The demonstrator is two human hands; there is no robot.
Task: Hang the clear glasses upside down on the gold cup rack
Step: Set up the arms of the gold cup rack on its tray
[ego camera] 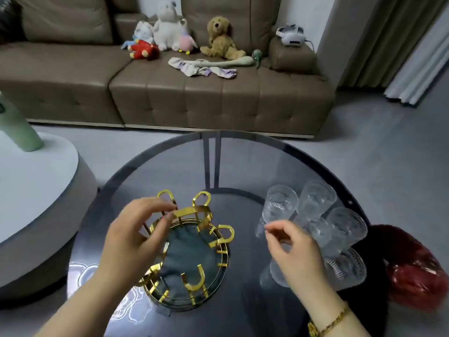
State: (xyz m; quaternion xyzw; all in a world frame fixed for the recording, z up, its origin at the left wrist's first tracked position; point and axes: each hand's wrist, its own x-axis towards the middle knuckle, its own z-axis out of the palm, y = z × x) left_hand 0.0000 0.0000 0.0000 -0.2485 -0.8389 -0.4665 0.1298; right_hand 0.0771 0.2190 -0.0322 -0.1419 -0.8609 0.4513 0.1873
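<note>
Clear glasses (313, 229) cluster at the right of the round glass table (243, 161), right under the right hand (295, 251).

That hand hovers with fingers loosely curled and apart, gripping nothing, nearer the ribbed glasses than the left hand (132, 235), whose fingertips touch the gold rack (192, 249) just to the left. All its hooks look bare. The glasses seem to lie tipped, rims mostly away from me.

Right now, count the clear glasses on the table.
5 visible, clustered right of the gold cup rack: two at the back, two mid-cluster, one nearest. The right hand may hide more.
</note>
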